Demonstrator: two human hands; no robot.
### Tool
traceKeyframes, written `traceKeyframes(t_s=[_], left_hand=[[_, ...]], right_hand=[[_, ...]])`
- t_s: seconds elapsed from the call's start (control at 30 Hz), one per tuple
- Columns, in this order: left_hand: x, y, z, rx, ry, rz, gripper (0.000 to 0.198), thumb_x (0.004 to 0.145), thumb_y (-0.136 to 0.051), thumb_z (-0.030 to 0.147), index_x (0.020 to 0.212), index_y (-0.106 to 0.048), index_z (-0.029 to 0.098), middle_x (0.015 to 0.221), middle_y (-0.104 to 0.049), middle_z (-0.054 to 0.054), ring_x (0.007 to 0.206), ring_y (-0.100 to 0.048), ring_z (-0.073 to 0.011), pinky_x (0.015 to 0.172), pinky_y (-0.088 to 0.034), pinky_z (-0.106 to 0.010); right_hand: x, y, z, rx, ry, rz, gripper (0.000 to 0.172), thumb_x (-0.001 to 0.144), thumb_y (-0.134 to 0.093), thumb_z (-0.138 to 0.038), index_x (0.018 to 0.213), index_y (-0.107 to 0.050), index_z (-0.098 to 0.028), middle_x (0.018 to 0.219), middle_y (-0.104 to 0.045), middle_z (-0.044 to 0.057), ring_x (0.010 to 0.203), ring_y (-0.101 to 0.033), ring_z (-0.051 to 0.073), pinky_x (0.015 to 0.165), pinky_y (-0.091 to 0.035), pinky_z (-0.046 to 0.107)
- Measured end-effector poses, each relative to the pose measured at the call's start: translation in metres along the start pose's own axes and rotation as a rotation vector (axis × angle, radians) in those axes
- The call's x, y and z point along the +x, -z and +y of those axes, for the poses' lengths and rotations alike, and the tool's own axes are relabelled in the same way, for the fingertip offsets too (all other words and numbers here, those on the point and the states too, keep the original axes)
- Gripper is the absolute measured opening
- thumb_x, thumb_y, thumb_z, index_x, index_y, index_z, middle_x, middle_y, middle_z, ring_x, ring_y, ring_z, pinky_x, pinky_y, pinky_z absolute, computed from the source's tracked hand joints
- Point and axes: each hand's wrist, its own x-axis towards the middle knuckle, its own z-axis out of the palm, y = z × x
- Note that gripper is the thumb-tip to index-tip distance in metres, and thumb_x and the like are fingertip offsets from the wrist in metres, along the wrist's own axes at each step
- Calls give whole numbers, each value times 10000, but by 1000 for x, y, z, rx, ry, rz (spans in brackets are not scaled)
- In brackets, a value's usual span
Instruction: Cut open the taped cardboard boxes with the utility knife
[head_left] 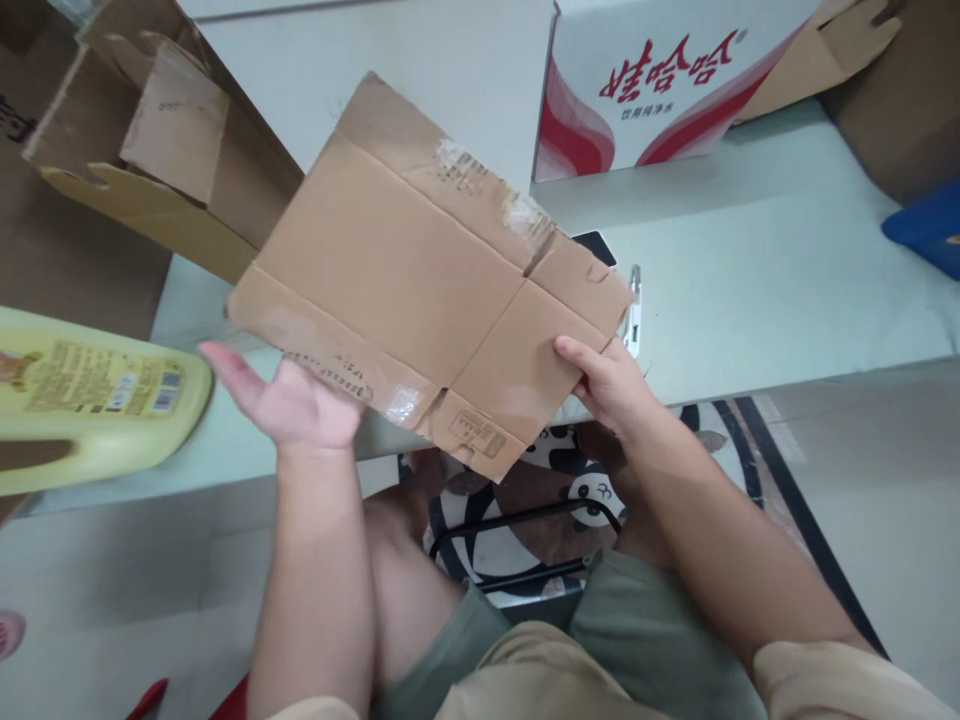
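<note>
The pale green surface (757, 310) carries a white-and-red box (660, 85) at far right and a yellow jug (105, 395) at left. Flattened cardboard (405, 270) is raised over its near edge: the right grip (611, 385) pinches its right end; the left grip (307, 405) spreads loosely beneath, fingers hidden, perhaps touching.

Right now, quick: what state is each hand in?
Left hand: open, palm up, fingers partly hidden behind the flattened brown cardboard box.
Right hand: closed on that box's right end, thumb on top.
</note>
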Motion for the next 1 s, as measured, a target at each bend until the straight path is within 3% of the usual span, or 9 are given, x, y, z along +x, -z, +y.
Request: traceKeyframes(t_s=[0.13,0.23,0.3,0.4,0.5,0.67,0.8,0.9,1.0], left_hand=[[7,10,-9,51,-2,216,169,777,-753,227,929,-687,195,1066,-802,-65,1260,-679,-260,1109,-551,-401],[12,14,-13,15,19,233,93,858,-669,229,942,-685,193,1093,-799,-67,1237,-689,-230,1075,-564,-366],[13,12,-13,18,58,196,107,852,-674,239,950,-692,201,1096,-794,-65,1202,-701,-223,1051,-575,-363],[12,7,-9,15,180,127,136,807,-704,302,929,-696,242,1023,-774,-37,992,-739,-215,919,-627,-383],[12,2,-6,2,271,106,209,770,-723,350,969,-706,289,1060,-755,-22,916,-735,-214,771,-641,-367],[15,1,-7,0,293,119,195,751,-719,355,928,-728,273,1022,-753,-46,894,-726,-214,750,-628,-340],[15,1,-12,41,327,91,153,763,-681,361,823,-733,230,929,-738,-70,815,-708,-192,723,-609,-308],[16,-2,-14,58,338,91,155,760,-673,354,794,-735,215,904,-733,-72,795,-699,-188,694,-600,-299],[17,-8,-16,59,353,102,144,745,-676,339,766,-733,208,869,-726,-69,783,-691,-188,680,-597,-297]], right_hand=[[0,1,1,-58,13,-94,599,611,-865,-711,791,-643,-185,598,-610,-15,438,-485,81,368,-374,216],[-5,0,1,-124,-56,-277,615,638,-839,-750,722,-613,-184,475,-539,-39,395,-503,85,372,-358,200],[-9,0,0,-114,-59,-279,601,655,-837,-737,738,-608,-188,465,-533,-48,377,-500,84,357,-330,191],[-17,5,-7,-58,21,-93,582,629,-867,-705,734,-584,-207,499,-570,-44,368,-514,97,353,-381,215],[-31,28,-22,-43,115,226,600,570,-902,-685,653,-516,-233,452,-545,-54,347,-505,114,353,-415,239],[-70,109,-50,-142,375,754,561,471,-969,-613,585,-557,-251,504,-555,-9,412,-574,139,410,-504,288],[-87,174,-72,-393,503,986,379,686,-854,-579,599,-638,-280,559,-579,50,447,-589,158,505,-579,380],[-57,202,-108,-492,494,1098,328,874,-712,-304,569,-608,-247,563,-584,50,462,-616,121,564,-570,370],[13,215,-163,-546,497,1197,358,903,-616,-68,575,-556,-197,636,-675,85,611,-742,140,598,-528,376]])
